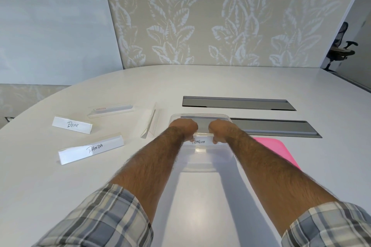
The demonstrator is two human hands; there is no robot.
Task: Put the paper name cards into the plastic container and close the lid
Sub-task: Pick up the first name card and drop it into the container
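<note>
At twelve o'clock from the wearer, just above the shallow clear plastic container (200,168) on the white oval table (200,216), both hands hold the long white folded-paper PENGUIN card (200,142) level. The left hand (183,127) pinches its left end and the right hand (219,128) its right end, fingers curled under with only the fingertips (214,141) showing at the card's edge. The two-ended hold probably keeps the long strip square to the tub so it drops in flat rather than catching a wall. No other card can be made out inside the clear tub. The flat pink plastic lid (277,150) lies on the table at the container's three o'clock, touching or just beside it, seemingly parked near the right hand for closing later. Four more cards wait at the tub's nine to eleven o'clock: the white tent-shaped PANDA card (92,149) nearest, the white BEAR card (72,125) beyond it, a back-turned card with no name readable (111,109) farther off, and an end-on card (149,124) just beside the tub's left rim. Two grey recessed panels (239,103) lie at one o'clock. Judging by this, the filling has barely begun.
</note>
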